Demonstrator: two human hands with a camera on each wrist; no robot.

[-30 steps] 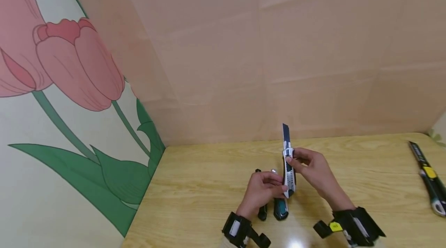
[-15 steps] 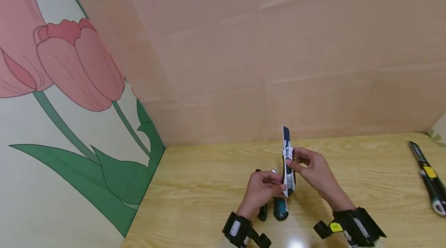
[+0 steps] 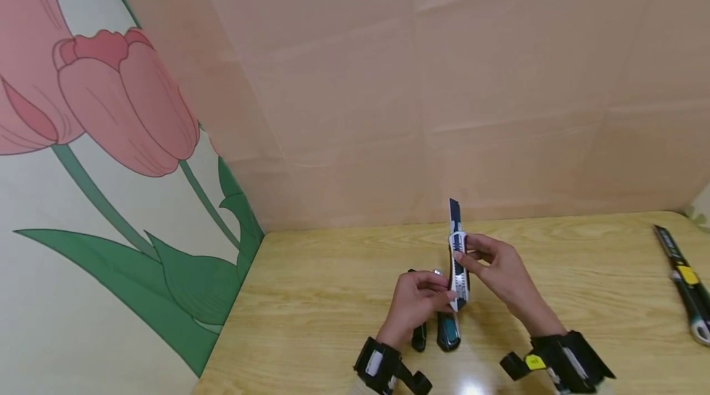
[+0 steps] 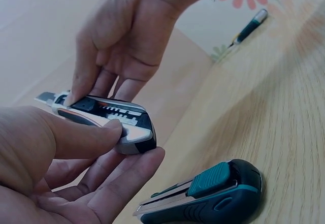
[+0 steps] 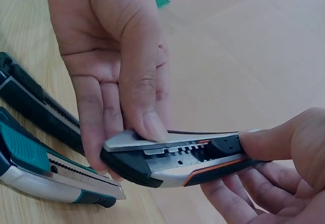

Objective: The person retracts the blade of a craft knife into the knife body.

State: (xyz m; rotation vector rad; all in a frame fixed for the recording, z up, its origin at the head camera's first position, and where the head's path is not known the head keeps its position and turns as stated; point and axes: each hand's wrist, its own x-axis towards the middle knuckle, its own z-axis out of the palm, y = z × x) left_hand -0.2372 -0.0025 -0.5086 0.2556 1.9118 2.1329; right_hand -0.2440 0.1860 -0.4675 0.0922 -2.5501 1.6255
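Both hands hold a silver-and-black snap-off utility knife (image 3: 459, 284) above the table, its dark blade (image 3: 455, 213) extended and pointing away. My left hand (image 3: 415, 304) pinches the butt end, thumb on top and fingers beneath. At the blade end, my right hand (image 3: 501, 268) grips the body. In the right wrist view its thumb presses the black slider (image 5: 226, 145) in the toothed slot. Beneath the hands, a teal-and-black utility knife (image 3: 448, 334) lies on the table. Left of it is a black utility knife (image 3: 418, 338), partly hidden by my left hand.
A black cutter with a yellow patch (image 3: 688, 275) lies at the table's far right. The wooden table (image 3: 322, 309) meets a beige sheet (image 3: 355, 105) at the back. A wall with painted tulips (image 3: 122, 99) stands at the left.
The held knife has shifted very slightly up and left, its butt end a little higher. Both hands keep the same grip and stay almost still.
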